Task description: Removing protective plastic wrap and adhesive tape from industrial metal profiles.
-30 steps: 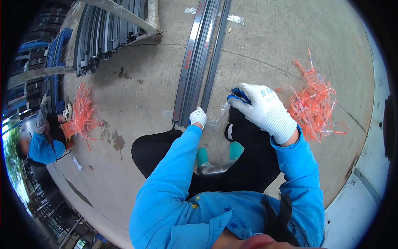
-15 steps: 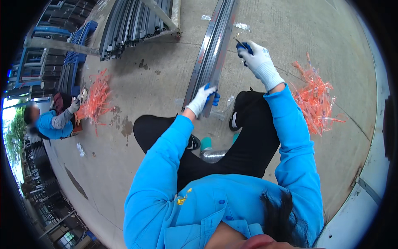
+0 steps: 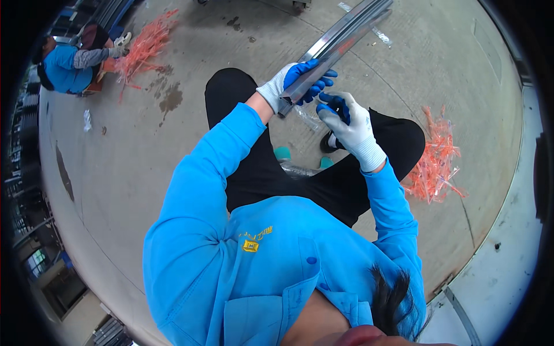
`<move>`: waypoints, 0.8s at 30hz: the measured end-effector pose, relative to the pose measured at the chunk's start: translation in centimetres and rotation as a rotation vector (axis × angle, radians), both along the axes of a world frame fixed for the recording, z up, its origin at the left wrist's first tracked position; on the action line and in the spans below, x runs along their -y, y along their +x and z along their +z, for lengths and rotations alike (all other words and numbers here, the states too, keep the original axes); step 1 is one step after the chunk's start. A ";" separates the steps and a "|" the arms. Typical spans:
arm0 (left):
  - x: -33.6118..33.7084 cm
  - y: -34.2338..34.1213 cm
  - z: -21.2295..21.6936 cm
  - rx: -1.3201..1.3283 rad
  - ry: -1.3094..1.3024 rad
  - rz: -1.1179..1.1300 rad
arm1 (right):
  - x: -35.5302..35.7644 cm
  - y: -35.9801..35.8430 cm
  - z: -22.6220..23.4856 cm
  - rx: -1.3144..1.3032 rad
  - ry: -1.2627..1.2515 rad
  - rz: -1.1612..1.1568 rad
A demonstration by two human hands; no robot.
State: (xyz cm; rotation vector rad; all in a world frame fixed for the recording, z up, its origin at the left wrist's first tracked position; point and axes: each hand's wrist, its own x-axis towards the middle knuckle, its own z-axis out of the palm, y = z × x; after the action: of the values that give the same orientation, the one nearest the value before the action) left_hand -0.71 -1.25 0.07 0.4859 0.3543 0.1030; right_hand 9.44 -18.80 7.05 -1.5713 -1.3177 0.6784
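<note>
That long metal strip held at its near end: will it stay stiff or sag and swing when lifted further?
The metal strip looks straight along its visible length, so probably stiff. The left hand grips only its near end, so the far end may swing or feel tip-heavy. Its shiny surface could slip in the gloved fingers; the right hand is close below.

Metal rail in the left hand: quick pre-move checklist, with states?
1. Left hand wrapped around the near end of the rail: ok.
2. Right hand on the rail: not ok; it is just below the end, fingers open, touch unclear.
3. Gloves on both hands: ok.
4. Rail's far end visible: not ok, it runs out of frame at the top.
5. Other person apart from the rail: ok, far left by the orange strips.
</note>
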 end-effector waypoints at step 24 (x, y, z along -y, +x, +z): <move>-0.8 -0.8 -0.3 0.155 0.144 0.108 | -3.4 -2.7 -0.6 0.253 0.193 0.116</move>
State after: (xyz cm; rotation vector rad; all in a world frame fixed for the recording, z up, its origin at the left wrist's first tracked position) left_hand -1.47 -0.49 -0.23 0.5972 0.2222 0.2713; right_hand 6.74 -15.36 6.49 -1.4658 -1.6206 0.4165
